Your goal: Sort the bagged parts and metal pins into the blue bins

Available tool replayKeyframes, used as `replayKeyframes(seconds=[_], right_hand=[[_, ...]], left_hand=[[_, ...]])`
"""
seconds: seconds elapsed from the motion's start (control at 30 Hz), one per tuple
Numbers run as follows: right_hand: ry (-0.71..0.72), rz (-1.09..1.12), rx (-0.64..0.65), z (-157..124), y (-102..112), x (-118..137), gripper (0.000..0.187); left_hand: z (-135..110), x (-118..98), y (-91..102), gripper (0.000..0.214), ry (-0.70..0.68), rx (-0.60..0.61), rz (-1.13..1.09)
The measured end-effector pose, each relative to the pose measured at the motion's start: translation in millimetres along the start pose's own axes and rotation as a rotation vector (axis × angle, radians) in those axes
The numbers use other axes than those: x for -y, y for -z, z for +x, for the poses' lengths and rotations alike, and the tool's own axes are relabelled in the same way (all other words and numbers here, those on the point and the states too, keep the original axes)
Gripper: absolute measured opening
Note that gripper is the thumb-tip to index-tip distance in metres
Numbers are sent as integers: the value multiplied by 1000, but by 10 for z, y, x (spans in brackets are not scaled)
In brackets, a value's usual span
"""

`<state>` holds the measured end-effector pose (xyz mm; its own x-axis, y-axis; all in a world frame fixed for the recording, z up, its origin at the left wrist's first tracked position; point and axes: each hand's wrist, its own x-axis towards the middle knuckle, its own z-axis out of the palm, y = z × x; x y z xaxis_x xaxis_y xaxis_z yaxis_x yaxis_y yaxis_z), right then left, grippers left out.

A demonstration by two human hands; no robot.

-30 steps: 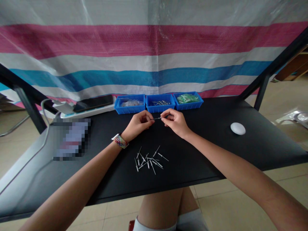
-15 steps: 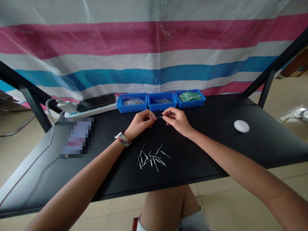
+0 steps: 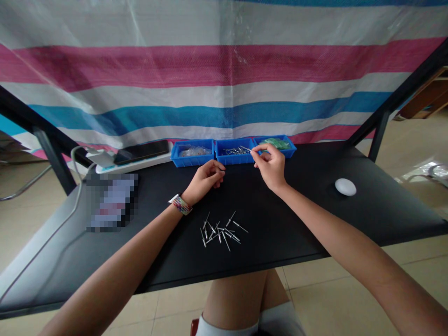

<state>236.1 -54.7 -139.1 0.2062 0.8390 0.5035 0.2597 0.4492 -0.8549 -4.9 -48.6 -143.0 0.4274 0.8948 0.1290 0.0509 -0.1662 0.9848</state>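
My right hand is up at the row of blue bins, its thumb and forefinger pinched on a thin metal rivet at the right edge of the middle bin, which holds more rivets. My left hand rests on the black table just in front of the bins, fingers curled and pinched; whatever is in them is hidden. A loose pile of several rivets lies nearer to me, between my forearms.
The left bin holds clear bits, and green pieces fill the right bin. A phone lies on a white power strip at the back left, beside a blurred flat item. A white round object sits right. A striped tarp hangs behind.
Both hands were pinching one rivet between them. My right hand has since moved up and right to the middle bin with the rivet, while my left hand stayed where it was.
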Motion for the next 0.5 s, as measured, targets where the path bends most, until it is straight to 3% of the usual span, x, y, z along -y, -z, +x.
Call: replayKeyframes(seconds=[0.07, 0.27, 0.33, 0.43, 0.5], right_hand=[[-1, -42, -7, 64, 20, -58, 24], [16, -90, 166, -76, 7, -27, 28], [55, -85, 303, -167, 2, 74, 21], [141, -44, 646, -281, -6, 224, 7], [215, -28, 846, -336, -14, 293, 9]], left_hand=[[6, 12, 2, 30, 8, 1, -4], [6, 17, -4, 25, 1, 6, -4], [5, 17, -5, 24, -2, 9, -1], [3, 19, -4, 22, -12, 9, 5], [0, 19, -3, 21, -22, 9, 8]])
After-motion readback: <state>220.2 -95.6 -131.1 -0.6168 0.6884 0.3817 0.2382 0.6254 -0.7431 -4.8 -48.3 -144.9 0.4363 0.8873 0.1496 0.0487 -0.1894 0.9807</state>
